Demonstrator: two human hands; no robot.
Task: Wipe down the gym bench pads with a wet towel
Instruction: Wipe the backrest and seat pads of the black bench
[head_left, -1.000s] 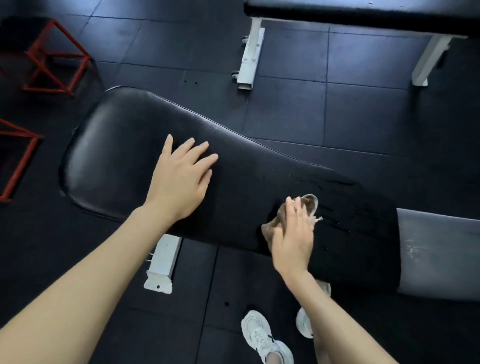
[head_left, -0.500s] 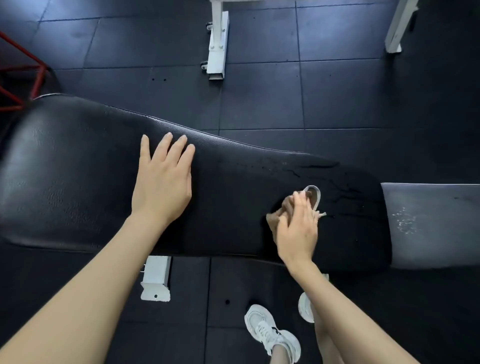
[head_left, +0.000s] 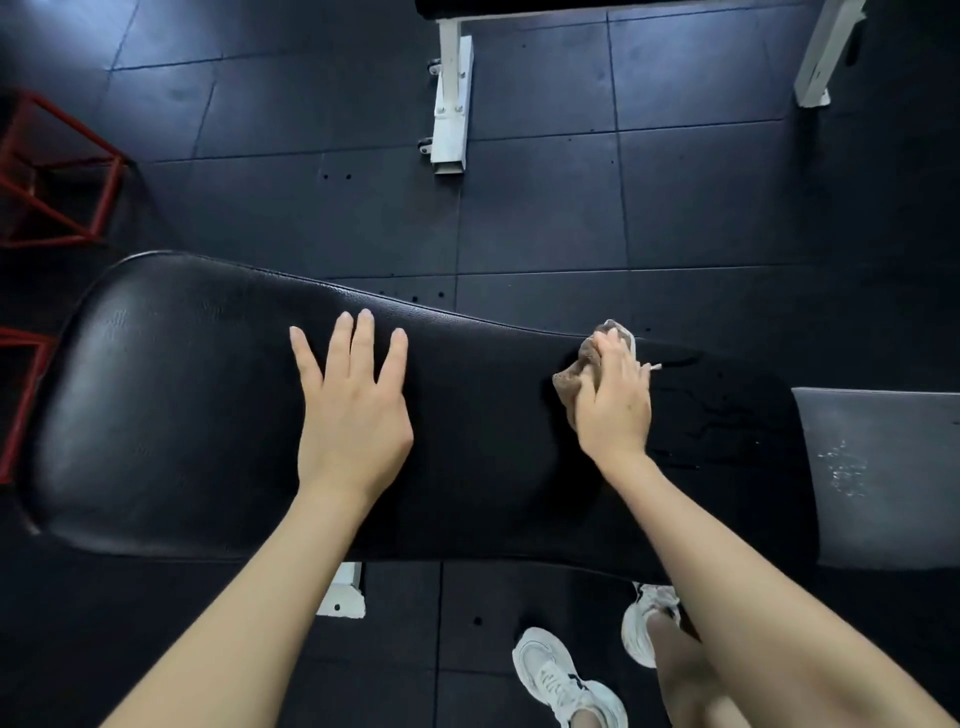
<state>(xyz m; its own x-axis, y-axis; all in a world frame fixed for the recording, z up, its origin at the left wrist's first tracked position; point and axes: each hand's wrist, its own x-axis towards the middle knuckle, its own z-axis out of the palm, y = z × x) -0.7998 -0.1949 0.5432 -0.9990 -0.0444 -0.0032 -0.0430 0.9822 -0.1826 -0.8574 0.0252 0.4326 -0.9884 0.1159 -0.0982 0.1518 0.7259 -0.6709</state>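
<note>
Now the right hand (head_left: 613, 410) has pushed the towel (head_left: 576, 379) to the pad's (head_left: 171, 395) far edge.

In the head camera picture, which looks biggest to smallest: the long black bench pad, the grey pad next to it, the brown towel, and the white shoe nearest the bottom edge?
1. Black bench pad, by far the largest.
2. Grey pad, though cut off by the frame edge.
3. White shoe.
4. Brown towel, mostly hidden under the right hand, so its true size is unsure.

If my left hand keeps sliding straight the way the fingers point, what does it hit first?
Nothing on the pad, it seems. The left hand lies flat on the black bench pad, fingers pointing at its far edge. Past that is only dark floor; the towel is off to the right.
</note>
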